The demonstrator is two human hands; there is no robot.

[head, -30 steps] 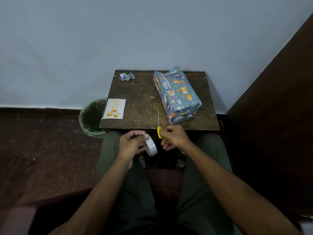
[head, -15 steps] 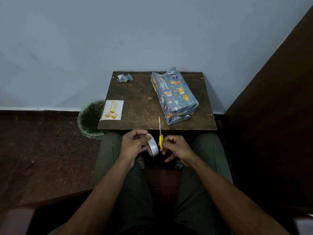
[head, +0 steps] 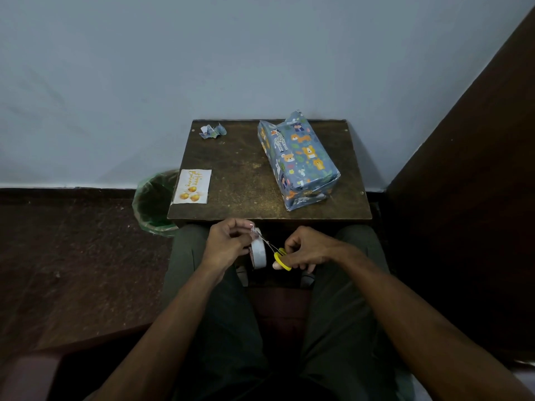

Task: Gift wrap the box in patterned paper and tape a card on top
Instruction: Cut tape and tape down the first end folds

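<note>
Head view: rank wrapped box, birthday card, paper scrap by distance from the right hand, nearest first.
From the right hand:
1. Wrapped box, right side of the table, just ahead of the hand.
2. Birthday card, table's front-left corner.
3. Paper scrap, back-left, near the wall.

We have only one view, from the head, looking steeply forward and down over our own lap. Our forearms run up from the bottom edge to the left hand [head: 228, 244] and right hand [head: 311, 248], which sit close below us at mid-frame. Just beyond them the small table [head: 246, 180] fills the centre, and the wall [head: 202, 68] behind it takes the upper half. The wide lens bends the frame's edges.
</note>
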